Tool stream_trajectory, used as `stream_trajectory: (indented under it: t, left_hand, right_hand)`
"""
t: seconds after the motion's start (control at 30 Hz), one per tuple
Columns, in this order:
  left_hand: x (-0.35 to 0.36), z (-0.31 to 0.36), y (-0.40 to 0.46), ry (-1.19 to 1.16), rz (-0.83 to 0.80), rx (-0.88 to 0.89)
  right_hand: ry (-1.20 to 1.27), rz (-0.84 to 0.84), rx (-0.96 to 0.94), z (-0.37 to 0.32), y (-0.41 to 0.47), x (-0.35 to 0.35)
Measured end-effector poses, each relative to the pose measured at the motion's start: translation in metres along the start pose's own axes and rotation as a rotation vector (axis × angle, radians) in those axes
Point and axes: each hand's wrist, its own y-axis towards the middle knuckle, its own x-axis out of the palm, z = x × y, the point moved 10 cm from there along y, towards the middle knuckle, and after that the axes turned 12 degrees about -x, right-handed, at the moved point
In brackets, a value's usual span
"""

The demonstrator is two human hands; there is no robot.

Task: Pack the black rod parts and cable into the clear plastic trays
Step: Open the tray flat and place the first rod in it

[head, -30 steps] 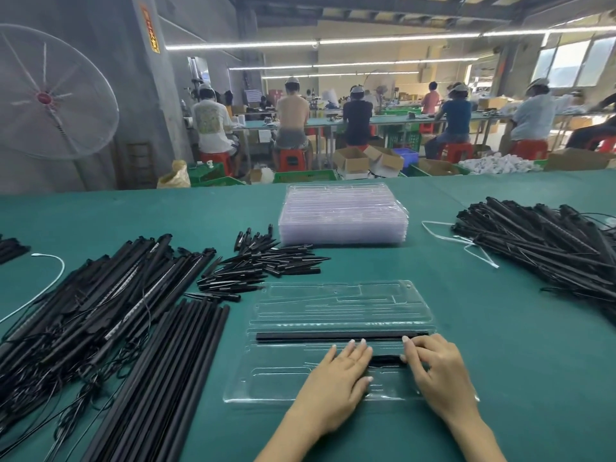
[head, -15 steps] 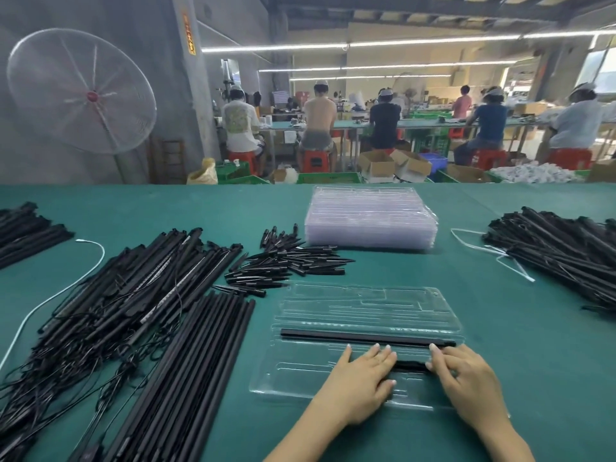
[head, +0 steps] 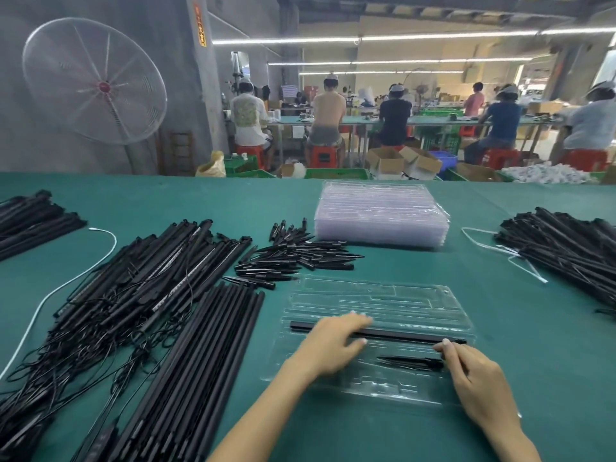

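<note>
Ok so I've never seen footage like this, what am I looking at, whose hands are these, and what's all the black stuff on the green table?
There is no machine here. A person wears a camera on the head, so you look forward and down at their own two hands. They are packing parts into an open clear tray on a green table. A long black rod already lies across the tray, and a shorter pointed black piece sits nearer the person. The left hand rests on the rod; the right hand touches the rod's right end with its fingertips. Around the tray lie piles of black rods, cabled parts, small pointed pieces and a stack of empty trays.
</note>
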Motion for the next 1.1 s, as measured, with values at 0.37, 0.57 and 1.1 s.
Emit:
stream_trajectory:
  t: [0.37,0.57,1.1]
  left_hand:
    - [-0.154,-0.254,-0.017,0.309,0.262,-0.863]
    - [-0.164,-0.305,-0.018,0.321,0.140,-0.976]
    - [-0.213,-0.347,-0.027,0.367,0.336,-1.060]
  right_hand:
    - [-0.103,0.012,-0.061,-0.012,0.000,-0.004]
    - [-0.245,0.095,-0.184,-0.019,0.012,-0.006]
    - [-0.075,-0.493,-0.503,-0.170,0.070,0.186]
